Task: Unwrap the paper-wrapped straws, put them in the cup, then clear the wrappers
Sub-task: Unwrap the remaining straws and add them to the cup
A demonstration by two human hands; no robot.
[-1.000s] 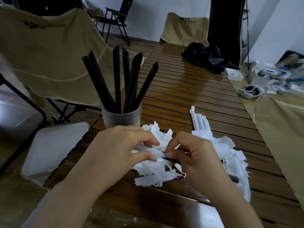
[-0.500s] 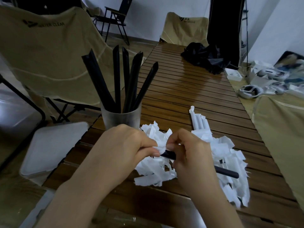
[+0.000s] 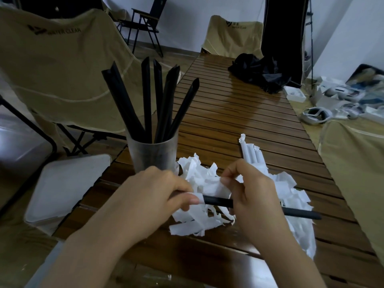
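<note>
I'm looking at a slatted brown wooden table [image 3: 239,113] running away from me. Near its left edge stands a translucent cup [image 3: 152,155] on the slats. Just right of it a heap of torn white wrappers [image 3: 295,196] lies spread, with wrapped straws [image 3: 252,152] at its far side. At the far end sits a crumpled black cloth [image 3: 259,72].

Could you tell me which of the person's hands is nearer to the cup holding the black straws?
Left. The left hand sits just in front of the cup, almost at its base. The right hand is farther off to the cup's right, over the pile of torn wrappers.
</note>
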